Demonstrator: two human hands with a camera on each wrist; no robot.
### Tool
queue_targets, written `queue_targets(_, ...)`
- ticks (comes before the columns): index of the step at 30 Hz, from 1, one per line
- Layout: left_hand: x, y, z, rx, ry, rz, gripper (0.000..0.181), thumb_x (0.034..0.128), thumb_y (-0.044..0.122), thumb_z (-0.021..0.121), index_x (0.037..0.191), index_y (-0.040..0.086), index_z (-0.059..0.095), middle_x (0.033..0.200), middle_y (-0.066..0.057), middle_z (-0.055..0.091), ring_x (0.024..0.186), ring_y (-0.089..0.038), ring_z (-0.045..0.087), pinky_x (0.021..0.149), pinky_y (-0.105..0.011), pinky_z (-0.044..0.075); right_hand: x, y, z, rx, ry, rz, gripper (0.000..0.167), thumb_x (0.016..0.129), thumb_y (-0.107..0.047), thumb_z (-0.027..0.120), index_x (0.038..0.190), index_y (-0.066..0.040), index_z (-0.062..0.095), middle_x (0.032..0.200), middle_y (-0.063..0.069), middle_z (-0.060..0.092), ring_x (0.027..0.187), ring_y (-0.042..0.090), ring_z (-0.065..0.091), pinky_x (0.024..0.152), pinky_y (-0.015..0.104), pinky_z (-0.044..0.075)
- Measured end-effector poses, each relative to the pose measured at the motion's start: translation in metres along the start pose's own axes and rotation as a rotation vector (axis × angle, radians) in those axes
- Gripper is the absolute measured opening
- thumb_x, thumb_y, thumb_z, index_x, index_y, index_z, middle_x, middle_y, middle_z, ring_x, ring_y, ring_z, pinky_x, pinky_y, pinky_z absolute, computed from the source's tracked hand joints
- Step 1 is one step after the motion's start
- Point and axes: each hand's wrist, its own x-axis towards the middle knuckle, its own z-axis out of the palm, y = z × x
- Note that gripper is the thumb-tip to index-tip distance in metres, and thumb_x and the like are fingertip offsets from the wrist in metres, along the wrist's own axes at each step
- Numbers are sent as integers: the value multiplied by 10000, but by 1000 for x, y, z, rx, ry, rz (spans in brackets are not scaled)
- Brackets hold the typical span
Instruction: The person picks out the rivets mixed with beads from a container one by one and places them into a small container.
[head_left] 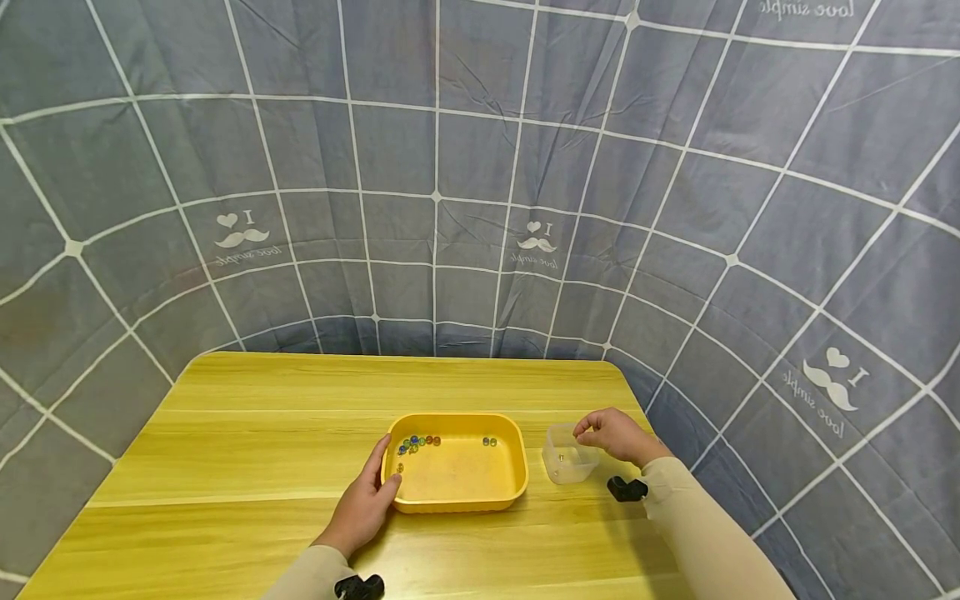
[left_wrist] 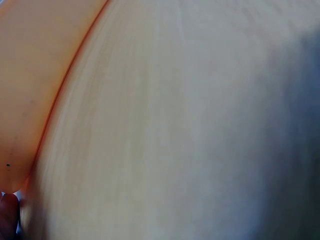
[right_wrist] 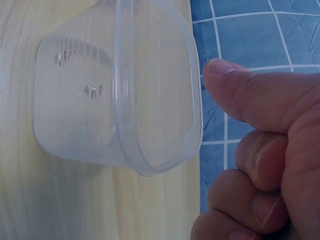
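My left hand (head_left: 362,510) grips the left end of a yellow tray (head_left: 453,505), thumb at the near left rim. Colored glass beads (head_left: 415,442) cluster in the tray's far left part, two more beads (head_left: 489,442) lie at its far right, and one is near my thumb. To the right stands a clear plastic container (head_left: 570,477) with small shiny pieces (right_wrist: 92,90) on its bottom. My right hand (head_left: 617,435) is at the container's right rim. In the right wrist view its thumb (right_wrist: 250,95) reaches toward the rim and several fingers curl; no held thing shows.
The tray and container stand on a wood-grain table (head_left: 247,433). A grey-blue grid-patterned curtain (head_left: 480,225) hangs behind the table and along its right side. Black devices are on both wrists.
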Motion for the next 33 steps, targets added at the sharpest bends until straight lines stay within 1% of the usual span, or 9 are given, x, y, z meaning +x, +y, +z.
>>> queue_targets(12, 11, 0, -3, -3, -8, -16, 699, 1092, 289, 568, 1698, 287, 221, 1682, -192, 367, 1502, -424, 440, 1215, -608, 364, 11, 1, -2, 4, 3, -8, 150, 982, -162, 738, 1078, -63, 796, 1064, 32, 764, 916, 173, 608, 765, 356, 498)
queue_targets(17, 16, 0, -5, -4, -9, -14, 699, 1091, 286, 570, 1698, 282, 224, 1676, -195, 377, 1493, -424, 452, 1211, -606, 370, 16, 1, -3, 15, 6, 2, 151, 985, -155, 734, 1086, -64, 798, 1119, 54, 766, 936, 173, 620, 769, 350, 504)
queue_targets(20, 18, 1, -6, -6, -9, -12, 699, 1091, 282, 571, 1698, 278, 224, 1675, -196, 378, 1494, -423, 451, 1212, -604, 369, 18, 1, -4, 14, 4, 10, 165, 990, -155, 729, 1104, -57, 795, 1150, 70, 763, 982, 190, 639, 793, 357, 516)
queue_targets(23, 21, 1, -6, -10, -9, -9, 700, 1090, 276, 571, 1698, 276, 224, 1675, -195, 379, 1495, -419, 451, 1214, -600, 367, 20, -1, -6, 11, -5, 2, 184, 995, -170, 724, 1120, -54, 794, 1167, 82, 763, 1048, 217, 666, 825, 377, 541)
queue_targets(28, 26, 0, -8, -15, -14, -7, 702, 1090, 272, 572, 1699, 275, 221, 1682, -191, 367, 1502, -414, 442, 1218, -596, 362, 23, -8, -10, -22, -12, -24, 218, 1013, -189, 701, 1169, -65, 790, 1169, 98, 759, 1079, 259, 688, 859, 430, 564)
queue_targets(33, 31, 0, -10, -14, -17, -7, 704, 1091, 276, 571, 1700, 277, 218, 1691, -184, 350, 1510, -410, 429, 1223, -592, 358, 32, -20, -13, -40, 9, -18, 203, 1019, -219, 703, 1176, -133, 799, 1183, 70, 756, 1079, 239, 699, 895, 461, 578)
